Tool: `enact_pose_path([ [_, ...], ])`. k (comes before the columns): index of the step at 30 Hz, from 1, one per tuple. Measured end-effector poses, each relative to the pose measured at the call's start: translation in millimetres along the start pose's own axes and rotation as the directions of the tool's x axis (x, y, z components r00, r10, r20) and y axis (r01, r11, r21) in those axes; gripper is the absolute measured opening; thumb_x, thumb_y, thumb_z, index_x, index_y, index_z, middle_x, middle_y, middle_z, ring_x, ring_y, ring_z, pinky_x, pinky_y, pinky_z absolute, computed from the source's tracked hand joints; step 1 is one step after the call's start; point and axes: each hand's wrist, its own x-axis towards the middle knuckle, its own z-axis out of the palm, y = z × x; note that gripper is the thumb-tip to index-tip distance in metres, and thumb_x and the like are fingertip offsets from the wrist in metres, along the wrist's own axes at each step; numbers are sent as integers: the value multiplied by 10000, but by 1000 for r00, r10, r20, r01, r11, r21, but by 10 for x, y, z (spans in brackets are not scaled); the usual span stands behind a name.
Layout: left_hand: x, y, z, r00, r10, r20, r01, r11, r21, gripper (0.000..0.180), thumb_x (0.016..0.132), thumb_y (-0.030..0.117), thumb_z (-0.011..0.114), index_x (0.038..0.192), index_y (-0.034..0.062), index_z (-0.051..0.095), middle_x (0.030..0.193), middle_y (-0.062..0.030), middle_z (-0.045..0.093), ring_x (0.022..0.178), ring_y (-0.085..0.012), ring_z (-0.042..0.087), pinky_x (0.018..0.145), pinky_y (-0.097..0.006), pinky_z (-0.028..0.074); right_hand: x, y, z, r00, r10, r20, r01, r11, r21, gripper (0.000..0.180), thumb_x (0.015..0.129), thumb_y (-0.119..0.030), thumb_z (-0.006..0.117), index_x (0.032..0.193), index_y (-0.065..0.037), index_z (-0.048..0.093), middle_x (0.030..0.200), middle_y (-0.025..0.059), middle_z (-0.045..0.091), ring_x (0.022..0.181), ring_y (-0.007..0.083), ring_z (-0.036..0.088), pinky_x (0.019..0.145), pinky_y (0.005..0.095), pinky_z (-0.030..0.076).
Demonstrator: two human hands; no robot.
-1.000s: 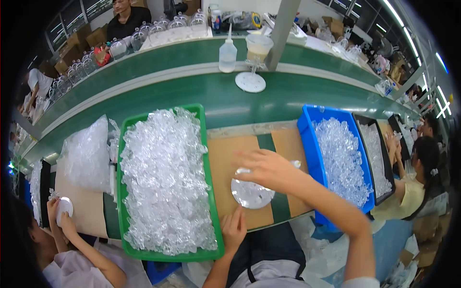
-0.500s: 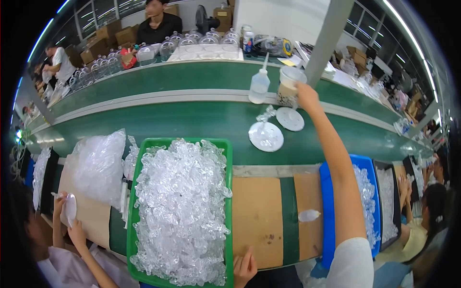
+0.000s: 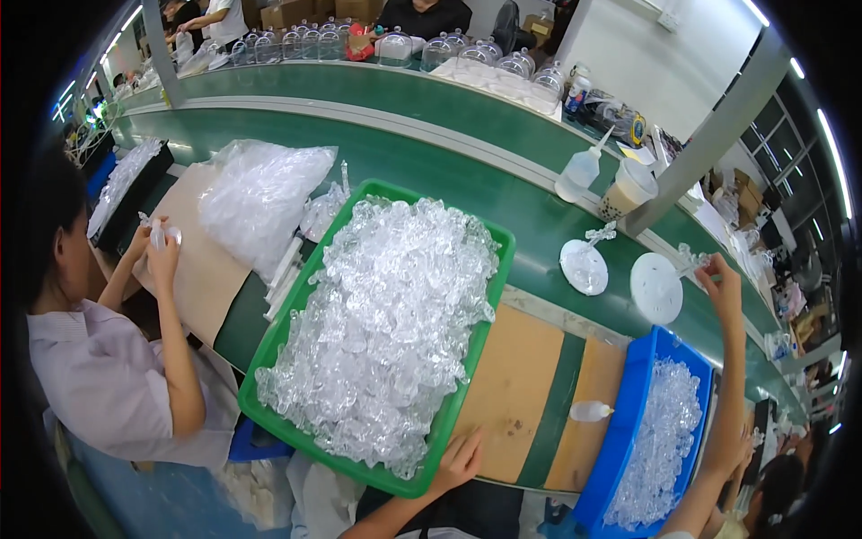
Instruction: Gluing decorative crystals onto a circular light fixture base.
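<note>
My right hand (image 3: 721, 286) reaches out at the far right, its fingertips pinched at a clear plastic piece (image 3: 692, 260). That piece lies against the rim of a white round disc (image 3: 656, 289) with small holes, on the green surface. Left of it lies a second white disc (image 3: 584, 269) with another clear piece (image 3: 601, 234) at its far edge. My left hand (image 3: 462, 458) is low at the near table edge, beside the green bin (image 3: 496, 341), over the cardboard. Its fingers are curled together; anything in them is hidden. Clear plastic pieces (image 3: 386, 314) fill the bin in a heap.
A blue bin (image 3: 628, 386) of clear pieces stands at right; a small translucent bottle (image 3: 591, 411) lies beside it. Beyond are a nozzle bottle (image 3: 579, 172) and a plastic cup (image 3: 628, 190) by a post. At left, a person handles a clear piece beside a plastic bag (image 3: 265, 202).
My right hand has left the cup and moved nearer and rightward, to the clear piece by the disc. The view has tilted and shifted left. My left hand stays near the green bin.
</note>
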Motion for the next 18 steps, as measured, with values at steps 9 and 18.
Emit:
enact_pose_path([
  [9,23,-65,68,977,86,193,-84,996,-19,348,799,132,604,1128,20,583,1281,-196,474,1215,-396,408,1008,-473,331,-1027,-2085,691,545,-618,566,487,783,387,200,752,-152,647,933,-86,591,855,112,600,829,296,597,687,388,483],
  [18,55,8,124,934,97,345,-169,967,188,383,847,242,580,1180,54,562,1298,-191,460,1240,-351,394,1014,-520,302,-709,-2747,1409,688,-697,203,673,717,182,248,690,-140,701,913,-95,601,928,66,553,881,276,569,729,367,489],
])
